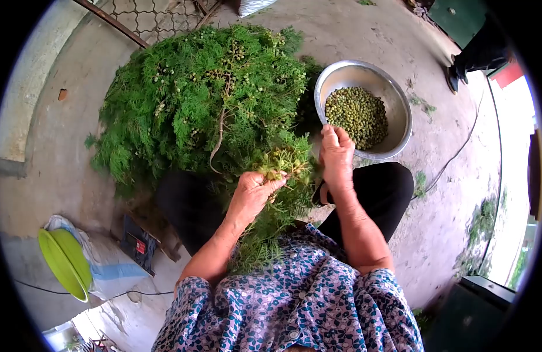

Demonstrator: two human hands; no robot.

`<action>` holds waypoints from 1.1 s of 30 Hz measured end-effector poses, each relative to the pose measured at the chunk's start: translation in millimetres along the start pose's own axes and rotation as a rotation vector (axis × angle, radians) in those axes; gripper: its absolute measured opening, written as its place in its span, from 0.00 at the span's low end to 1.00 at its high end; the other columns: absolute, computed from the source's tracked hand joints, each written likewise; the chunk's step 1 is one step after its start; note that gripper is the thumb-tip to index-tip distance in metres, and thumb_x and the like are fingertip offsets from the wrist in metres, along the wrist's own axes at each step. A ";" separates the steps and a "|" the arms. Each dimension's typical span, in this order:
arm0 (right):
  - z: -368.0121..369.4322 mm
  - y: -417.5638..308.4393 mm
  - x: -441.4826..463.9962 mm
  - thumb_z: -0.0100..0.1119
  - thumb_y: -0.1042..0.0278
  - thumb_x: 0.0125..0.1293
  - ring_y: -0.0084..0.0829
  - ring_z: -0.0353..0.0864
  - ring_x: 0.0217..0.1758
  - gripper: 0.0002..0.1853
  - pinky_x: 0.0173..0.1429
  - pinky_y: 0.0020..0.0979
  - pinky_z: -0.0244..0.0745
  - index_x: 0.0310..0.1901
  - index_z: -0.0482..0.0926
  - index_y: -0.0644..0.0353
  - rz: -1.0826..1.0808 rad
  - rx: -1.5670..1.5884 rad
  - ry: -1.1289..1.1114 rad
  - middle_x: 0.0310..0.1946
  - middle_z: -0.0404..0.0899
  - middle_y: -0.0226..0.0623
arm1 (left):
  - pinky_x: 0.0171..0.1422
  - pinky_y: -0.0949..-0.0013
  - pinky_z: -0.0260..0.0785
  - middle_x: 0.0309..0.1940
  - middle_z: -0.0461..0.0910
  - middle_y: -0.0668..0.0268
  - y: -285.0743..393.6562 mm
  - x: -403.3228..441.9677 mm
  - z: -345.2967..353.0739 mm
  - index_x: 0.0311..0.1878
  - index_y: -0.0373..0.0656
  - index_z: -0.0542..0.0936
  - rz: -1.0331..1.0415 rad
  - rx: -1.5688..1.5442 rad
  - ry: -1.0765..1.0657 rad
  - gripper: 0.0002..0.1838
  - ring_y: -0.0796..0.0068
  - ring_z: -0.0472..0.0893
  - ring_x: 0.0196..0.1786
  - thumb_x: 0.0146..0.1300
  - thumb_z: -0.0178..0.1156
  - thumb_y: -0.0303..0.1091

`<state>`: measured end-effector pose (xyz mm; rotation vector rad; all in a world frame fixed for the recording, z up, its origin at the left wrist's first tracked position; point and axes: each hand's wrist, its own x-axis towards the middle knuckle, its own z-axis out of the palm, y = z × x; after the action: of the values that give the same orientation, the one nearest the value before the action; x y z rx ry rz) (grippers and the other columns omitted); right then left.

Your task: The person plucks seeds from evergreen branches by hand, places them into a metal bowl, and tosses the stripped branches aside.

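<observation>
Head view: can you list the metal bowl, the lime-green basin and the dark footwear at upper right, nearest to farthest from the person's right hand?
From the right hand:
1. Metal bowl: just ahead, rim beside the fingers.
2. Dark footwear: upper right.
3. Lime-green basin: lower left.

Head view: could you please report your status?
Left hand gripping leafy sprig. Right hand curled shut at basin. Green cones partly fill it. No visible obstruction.

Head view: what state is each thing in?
Metal basin: upright, partly filled.
Green cones: loose, heaped inside it.
Branch pile: heaped, leafy.
Left hand: closed on a sprig.
Sprig: gripped, cones attached.
Right hand: curled, at the metal basin's rim.
Green tub: angle and contents unclear.
White sack: contents hidden.
</observation>
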<state>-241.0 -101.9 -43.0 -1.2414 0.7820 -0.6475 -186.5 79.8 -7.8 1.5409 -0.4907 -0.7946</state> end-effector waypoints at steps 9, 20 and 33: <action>-13.0 -16.4 -17.3 0.53 0.66 0.63 0.18 0.64 0.16 0.07 0.18 0.21 0.55 0.32 0.73 0.60 0.278 0.569 -0.311 0.19 0.69 0.27 | 0.22 0.81 0.60 0.25 0.78 0.68 1.1 10.1 -4.0 0.39 0.33 0.79 -0.134 -0.265 0.101 0.08 0.84 0.68 0.19 0.58 0.59 0.27; -6.1 1.7 -15.2 0.59 0.58 0.59 0.16 0.71 0.24 0.12 0.25 0.16 0.66 0.36 0.80 0.58 0.421 0.440 -0.596 0.25 0.77 0.25 | 0.19 0.80 0.55 0.27 0.80 0.63 4.4 8.5 -10.0 0.37 0.35 0.80 -0.180 -0.390 -0.086 0.08 0.82 0.68 0.17 0.54 0.62 0.27; -5.0 -11.1 -30.1 0.57 0.55 0.60 0.15 0.67 0.24 0.16 0.21 0.17 0.55 0.40 0.74 0.60 0.395 0.374 -0.795 0.28 0.72 0.26 | 0.21 0.79 0.56 0.24 0.79 0.65 6.0 10.0 -9.3 0.32 0.35 0.80 -0.185 -0.265 -0.130 0.07 0.82 0.67 0.18 0.54 0.63 0.29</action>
<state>-262.9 -83.3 -27.9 -0.8519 0.2035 0.0508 -172.2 78.2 -4.0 1.3051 -0.3244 -1.0637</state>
